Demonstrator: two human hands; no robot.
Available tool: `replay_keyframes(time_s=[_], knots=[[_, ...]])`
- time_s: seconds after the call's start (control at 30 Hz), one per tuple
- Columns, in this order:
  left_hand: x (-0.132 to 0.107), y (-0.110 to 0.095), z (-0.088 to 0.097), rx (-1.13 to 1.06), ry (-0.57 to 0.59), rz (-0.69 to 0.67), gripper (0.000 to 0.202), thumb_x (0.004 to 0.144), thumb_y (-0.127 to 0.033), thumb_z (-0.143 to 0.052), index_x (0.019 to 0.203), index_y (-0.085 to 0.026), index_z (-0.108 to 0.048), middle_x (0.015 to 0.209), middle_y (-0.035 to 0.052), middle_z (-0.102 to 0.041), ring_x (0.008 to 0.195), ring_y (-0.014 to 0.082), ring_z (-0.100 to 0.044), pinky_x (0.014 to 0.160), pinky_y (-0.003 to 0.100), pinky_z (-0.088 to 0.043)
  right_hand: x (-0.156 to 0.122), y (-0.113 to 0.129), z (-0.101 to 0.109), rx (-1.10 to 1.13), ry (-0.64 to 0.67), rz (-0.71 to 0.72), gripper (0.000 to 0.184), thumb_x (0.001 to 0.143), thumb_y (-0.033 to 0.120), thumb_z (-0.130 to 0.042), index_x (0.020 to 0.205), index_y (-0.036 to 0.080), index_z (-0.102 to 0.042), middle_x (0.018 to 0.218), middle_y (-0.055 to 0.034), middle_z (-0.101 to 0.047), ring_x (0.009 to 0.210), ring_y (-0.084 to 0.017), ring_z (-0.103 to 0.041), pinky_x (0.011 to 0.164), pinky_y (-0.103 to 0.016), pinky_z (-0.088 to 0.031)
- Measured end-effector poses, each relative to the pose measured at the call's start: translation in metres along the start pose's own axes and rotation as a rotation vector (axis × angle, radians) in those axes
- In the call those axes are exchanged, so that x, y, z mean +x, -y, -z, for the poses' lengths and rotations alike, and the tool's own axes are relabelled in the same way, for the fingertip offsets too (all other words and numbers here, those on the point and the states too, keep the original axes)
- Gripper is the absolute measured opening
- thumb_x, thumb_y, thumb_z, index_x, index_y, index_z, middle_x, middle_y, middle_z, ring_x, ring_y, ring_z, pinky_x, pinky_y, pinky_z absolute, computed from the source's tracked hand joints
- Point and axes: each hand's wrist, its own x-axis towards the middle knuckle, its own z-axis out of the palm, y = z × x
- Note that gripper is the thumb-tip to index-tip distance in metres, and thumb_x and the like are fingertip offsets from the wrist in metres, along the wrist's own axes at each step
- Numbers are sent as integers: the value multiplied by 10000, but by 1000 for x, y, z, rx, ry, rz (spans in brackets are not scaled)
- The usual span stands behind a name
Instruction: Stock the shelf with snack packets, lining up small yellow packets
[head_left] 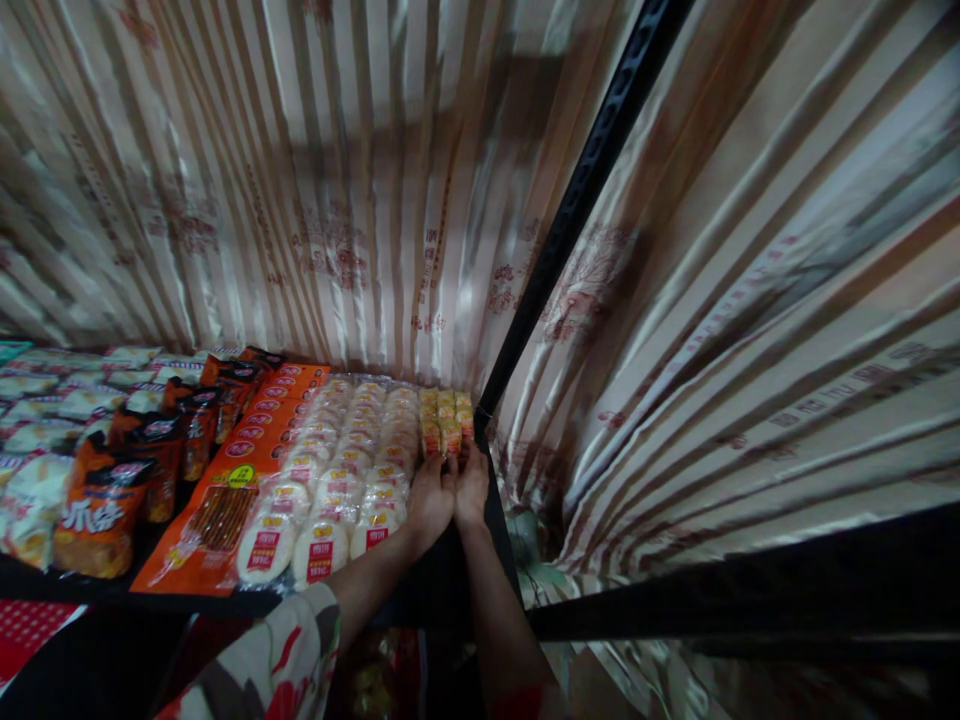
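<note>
Small yellow snack packets (448, 408) stand in short rows at the right end of the dark shelf (420, 600). Against the front of these packets, my left hand (432, 500) and my right hand (471, 488) sit side by side, thumbs close together. Both hands have curled fingers closed about the front packets, though the fingertips are partly hidden. Just left of my left hand lie rows of round white rice crackers (330, 490) in clear wrappers with red labels.
Orange packs of brown sticks (221, 510) and orange-and-black snack bags (101, 510) lie further left, beside white snack bags (30, 500). A black perforated post (570, 230) rises at the shelf's right corner. Pleated printed curtains (360, 200) hang behind and to the right.
</note>
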Motion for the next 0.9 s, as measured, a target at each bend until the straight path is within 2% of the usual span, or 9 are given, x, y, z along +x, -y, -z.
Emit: replay_keyframes(time_s=[0.3,0.5,0.7,0.9], knots=[[3,5,-3,-9,-27,-6,425,773,-72,-445,1172,-140,-577,1293,111,-562,1226,206,-489,1072,339,-324,4,-3,-6,-29,14,26,439,843,269,-401,1243,133,-517,996,-104,-543,805,-181,-566,784,-309,-465],[4,3,-2,12,-5,-4,422,778,-75,-452,1183,-91,-570,1305,145,-544,1239,220,-475,1081,329,-315,3,-4,-8,-23,-4,5,411,843,267,-421,1207,112,-531,1000,-111,-532,804,-180,-567,793,-305,-469],[3,2,-1,9,-28,-8,419,770,-59,-451,1162,-123,-585,1282,123,-567,1221,215,-493,1075,340,-330,4,-4,-8,-67,35,-5,381,845,245,-430,1182,122,-559,985,-106,-538,797,-178,-573,771,-293,-476],[0,-2,4,-5,-16,-31,389,785,-34,-409,1100,-117,-621,1225,123,-607,1165,189,-537,1059,323,-348,1,-9,-10,21,-20,43,409,839,259,-443,1213,124,-540,1002,-116,-524,800,-183,-572,804,-325,-486]])
